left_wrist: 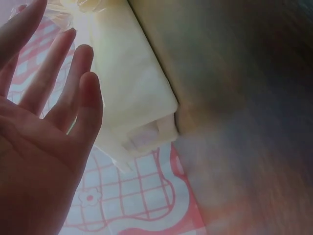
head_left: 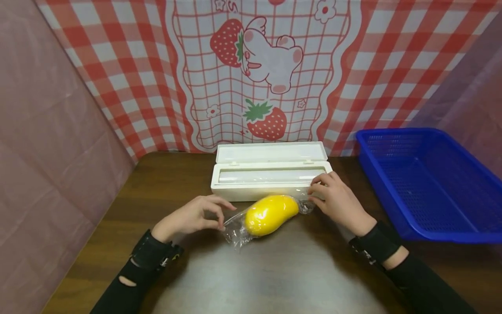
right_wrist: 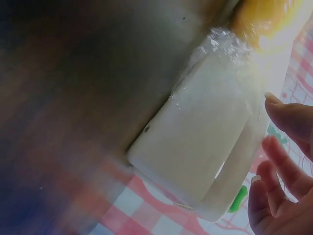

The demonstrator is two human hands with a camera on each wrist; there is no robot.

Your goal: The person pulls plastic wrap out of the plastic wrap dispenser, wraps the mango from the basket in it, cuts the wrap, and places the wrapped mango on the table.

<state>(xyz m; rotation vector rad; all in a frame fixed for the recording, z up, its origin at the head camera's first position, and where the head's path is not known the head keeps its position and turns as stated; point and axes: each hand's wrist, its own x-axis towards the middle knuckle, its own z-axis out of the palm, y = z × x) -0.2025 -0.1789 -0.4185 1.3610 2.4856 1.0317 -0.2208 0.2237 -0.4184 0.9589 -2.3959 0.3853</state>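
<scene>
A yellow mango (head_left: 270, 213) lies in clear plastic wrap (head_left: 236, 232) in the middle of the table, in front of a long white box (head_left: 251, 194). Loose wrap sticks out at both of its ends. My left hand (head_left: 196, 214) is at the left end of the wrap, thumb tip right at its edge; in the left wrist view the fingers are spread and fairly straight. At the other end, my right hand (head_left: 338, 201) hovers by the box's front right corner. Thumb and fingers (right_wrist: 281, 166) stand apart and loosely bent in the right wrist view, close to the film.
The white box's lid (head_left: 270, 152) is raised at the back, and a roll of film (head_left: 266, 176) shows inside. A blue plastic basket (head_left: 382, 192) stands at the right. Behind the wooden table (head_left: 251, 279) hangs a red and white checked cloth (head_left: 129, 65).
</scene>
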